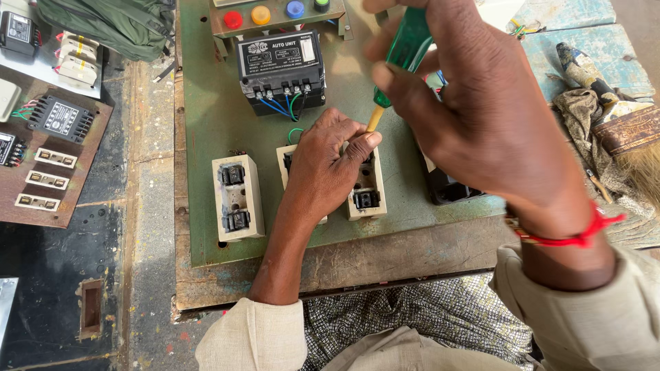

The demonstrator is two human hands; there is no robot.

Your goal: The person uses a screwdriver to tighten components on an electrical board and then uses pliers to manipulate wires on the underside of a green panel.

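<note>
My right hand grips a screwdriver with a green handle and yellow shaft, tip pointing down toward the middle of a green panel board. My left hand rests on a cream fuse holder, fingers pinched around the screwdriver's tip. Another cream fuse holder sits to its left. A black relay unit with blue and green wires is mounted above. The screwdriver's tip is hidden behind my left fingers.
Coloured push buttons line the panel's top. A rusty board with black units and small cream parts lies at left. A green bag is at top left; a brush and rags lie at right. A black block sits under my right hand.
</note>
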